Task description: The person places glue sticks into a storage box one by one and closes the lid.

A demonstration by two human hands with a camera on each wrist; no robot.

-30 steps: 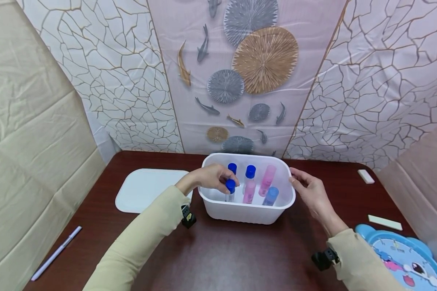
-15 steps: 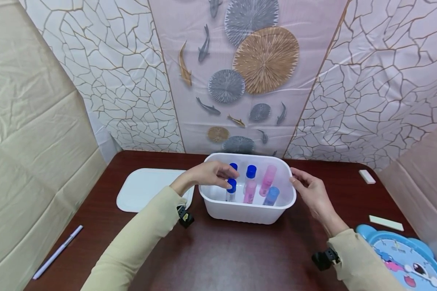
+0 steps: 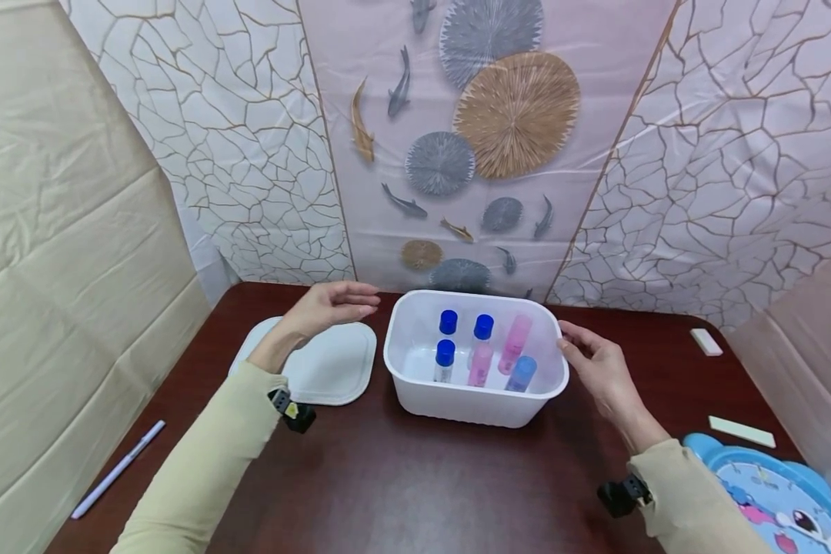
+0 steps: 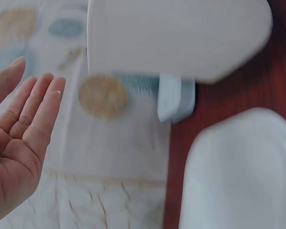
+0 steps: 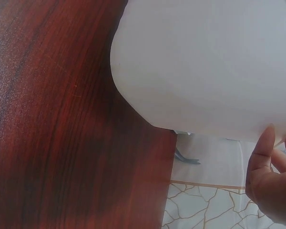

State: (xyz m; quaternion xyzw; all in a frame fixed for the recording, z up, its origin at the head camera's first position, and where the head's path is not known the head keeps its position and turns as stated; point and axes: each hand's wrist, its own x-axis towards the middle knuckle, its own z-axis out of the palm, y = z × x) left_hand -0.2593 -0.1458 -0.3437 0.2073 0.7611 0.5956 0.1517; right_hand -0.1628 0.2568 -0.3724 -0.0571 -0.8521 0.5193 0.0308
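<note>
White plastic tub (image 3: 476, 400) is seen standing near the middle of a dark red-brown wooden table (image 3: 415, 485), close to a wall hanging printed with fish and round fan shapes (image 3: 485, 138). Five small bottles are stood upright inside the tub: three clear ones with blue caps (image 3: 445, 352), one pink bottle (image 3: 515, 343) leaning slightly, and one pale blue bottle (image 3: 522, 373) at the front right. The upright packing is judged to keep them from rolling about. The right hand (image 3: 595, 369) is placed against the tub's right rim, with its fingers lightly curled at the edge; the wall appears to be pinched between thumb and fingers, probably to steady the tub, and the right wrist view shows a thumb (image 5: 264, 157) lying against the white wall (image 5: 205, 67). The left hand (image 3: 328, 304) is held in the air just left of the tub, above the far edge of a flat white lid (image 3: 318, 369) that lies on the table beside the tub. Its fingers are stretched out and relaxed, nothing is held, and the open palm (image 4: 14, 148) is shown plainly in the left wrist view. A white pen (image 3: 118, 469) lies at the table's left edge, two small pale blocks (image 3: 705, 341) are set well apart at the right, and part of a blue toy clock (image 3: 775, 500) is seen at the near right corner.
</note>
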